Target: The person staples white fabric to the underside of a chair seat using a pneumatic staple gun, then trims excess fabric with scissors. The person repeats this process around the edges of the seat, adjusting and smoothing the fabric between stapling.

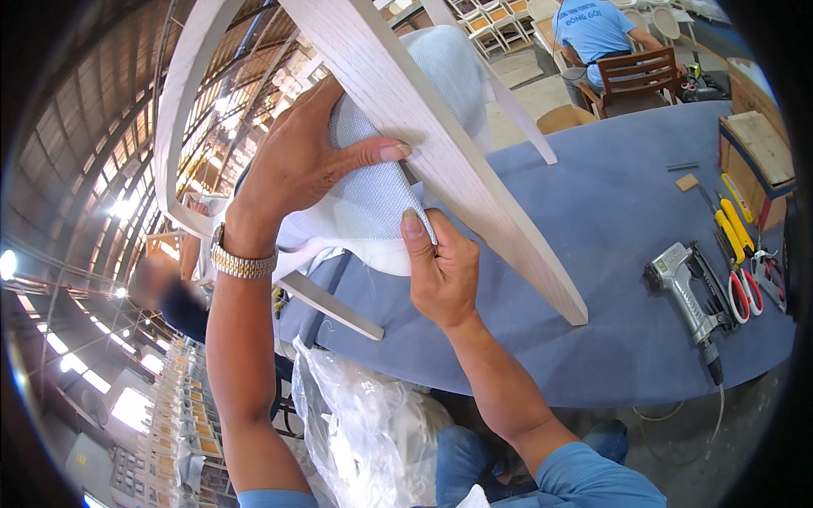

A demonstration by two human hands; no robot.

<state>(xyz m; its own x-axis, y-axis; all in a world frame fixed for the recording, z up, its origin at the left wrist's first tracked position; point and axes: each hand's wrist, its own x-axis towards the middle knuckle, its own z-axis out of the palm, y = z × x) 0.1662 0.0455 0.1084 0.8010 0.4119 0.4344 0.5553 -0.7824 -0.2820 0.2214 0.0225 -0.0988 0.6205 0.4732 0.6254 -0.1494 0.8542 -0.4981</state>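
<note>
Table edge: the blue table curves near the person; bare cloth lies between the chair leg and the staple gun at right.
Left hand: fingers closed on white fabric, thumb pressing.
Right hand: pinches the fabric's lower edge against the leg, apparently.
Fabric: near-left, over the chair frame.
</note>
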